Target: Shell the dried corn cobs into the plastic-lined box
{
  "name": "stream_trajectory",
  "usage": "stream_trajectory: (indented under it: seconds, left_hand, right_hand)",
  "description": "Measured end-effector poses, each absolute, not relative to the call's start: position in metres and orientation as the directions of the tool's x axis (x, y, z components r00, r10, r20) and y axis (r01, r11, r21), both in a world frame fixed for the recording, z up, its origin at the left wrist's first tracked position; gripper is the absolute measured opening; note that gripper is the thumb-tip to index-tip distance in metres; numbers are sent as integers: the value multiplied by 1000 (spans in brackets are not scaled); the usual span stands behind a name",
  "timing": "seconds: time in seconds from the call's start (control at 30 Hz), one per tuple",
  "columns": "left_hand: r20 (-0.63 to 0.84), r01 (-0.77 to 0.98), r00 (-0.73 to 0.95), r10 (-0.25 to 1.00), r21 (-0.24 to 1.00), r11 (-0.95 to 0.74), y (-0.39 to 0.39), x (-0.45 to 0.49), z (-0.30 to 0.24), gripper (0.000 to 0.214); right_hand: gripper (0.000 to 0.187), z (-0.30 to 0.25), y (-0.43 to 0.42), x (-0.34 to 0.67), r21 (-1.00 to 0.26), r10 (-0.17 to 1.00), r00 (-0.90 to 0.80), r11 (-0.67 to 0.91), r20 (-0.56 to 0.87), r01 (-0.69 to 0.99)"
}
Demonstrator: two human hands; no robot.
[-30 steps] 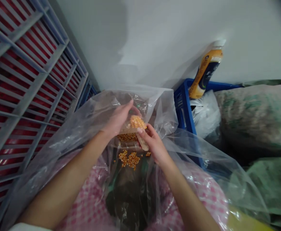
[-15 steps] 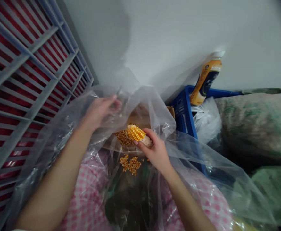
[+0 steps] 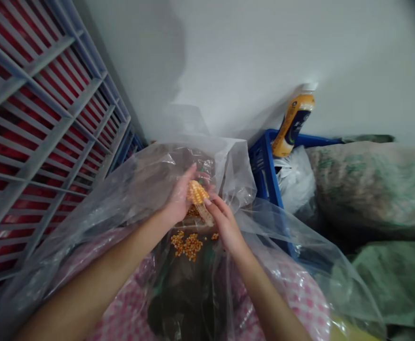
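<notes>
A corn cob [image 3: 197, 193] is held over the clear plastic sheet, its upper part covered in yellow kernels and its lower part bare and pale. Around that lower part, the fingers of my right hand [image 3: 225, 222] are closed, thumb against the kernels. My left hand [image 3: 179, 199] is curved about the far left side of the cob, its fingers reaching behind the kernels, partly hidden. Loose corn kernels [image 3: 192, 246] lie in a patch on the plastic sheet [image 3: 150, 175] nearer my lap. More kernels show beneath the cob, partly covered by my hands.
A slatted plastic crate [image 3: 51, 123] with red contents rises at the left. To the right stands a blue crate [image 3: 275, 184] holding a yellow bottle [image 3: 292, 125] and a white plastic bag [image 3: 295, 180]. Stuffed sacks [image 3: 370, 184] lie beyond it. A pale wall [image 3: 235, 61] closes the back.
My left hand has come down and right from the plastic's edge to the cob. The cob has tilted more upright in my right hand. The view has shifted slightly.
</notes>
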State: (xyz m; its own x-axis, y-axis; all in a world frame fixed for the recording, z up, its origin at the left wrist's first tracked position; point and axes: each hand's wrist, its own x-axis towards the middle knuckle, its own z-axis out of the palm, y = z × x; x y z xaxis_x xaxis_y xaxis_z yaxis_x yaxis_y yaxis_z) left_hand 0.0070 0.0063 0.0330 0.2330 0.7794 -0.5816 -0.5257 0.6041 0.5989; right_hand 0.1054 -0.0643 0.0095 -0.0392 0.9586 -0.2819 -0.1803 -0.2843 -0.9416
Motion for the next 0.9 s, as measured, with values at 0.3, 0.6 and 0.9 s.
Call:
stream_trajectory:
  seconds: [0.3, 0.6, 0.9]
  left_hand:
    - [-589, -431, 249, 769, 644, 632, 7, 6, 29, 28]
    - [-588, -402, 127, 799, 706, 583, 6, 10, 16, 33]
    - [-671, -426, 37, 741, 660, 619, 2, 18, 8, 35]
  right_hand:
    - [37, 5, -68, 104, -828, 890, -50, -442, -454, -344]
    - [20, 11, -65, 107, -955, 976, -17, -209, -217, 211]
    - [22, 8, -70, 102, -879, 990, 59, -141, -128, 455]
